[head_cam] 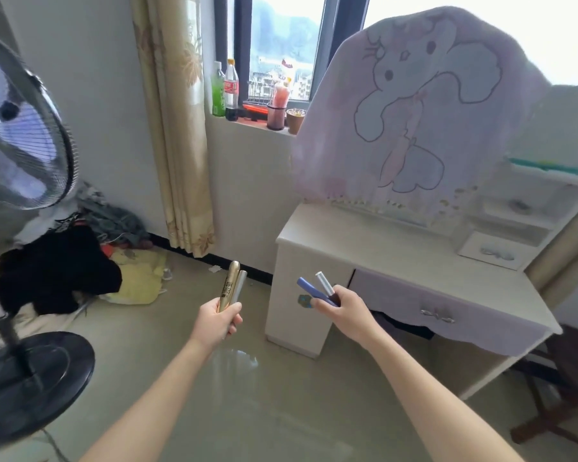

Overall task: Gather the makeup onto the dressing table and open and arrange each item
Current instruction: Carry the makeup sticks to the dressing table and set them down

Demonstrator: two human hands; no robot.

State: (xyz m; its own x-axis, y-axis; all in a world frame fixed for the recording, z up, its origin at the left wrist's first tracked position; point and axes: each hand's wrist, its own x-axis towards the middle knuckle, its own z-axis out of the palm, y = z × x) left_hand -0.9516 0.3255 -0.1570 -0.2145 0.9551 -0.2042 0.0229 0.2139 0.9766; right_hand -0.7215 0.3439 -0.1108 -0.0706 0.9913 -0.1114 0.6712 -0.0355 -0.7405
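The left hand [216, 323] curls its fingers round a gold tube [228, 286] and a silver pen [238, 288], upright for carrying. The right hand [342, 310] grips a blue pen [314, 291] and a silver tube [326, 283], near the tabletop [397, 258], likely to set them down there.

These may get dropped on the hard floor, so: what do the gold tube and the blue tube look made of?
Gold tube: probably plastic with a glossy metallic gold coat, though metal is possible; a bright highlight runs along it, beside dark print. Blue tube: likely plastic, satin to matte; even colour with only a faint sheen.
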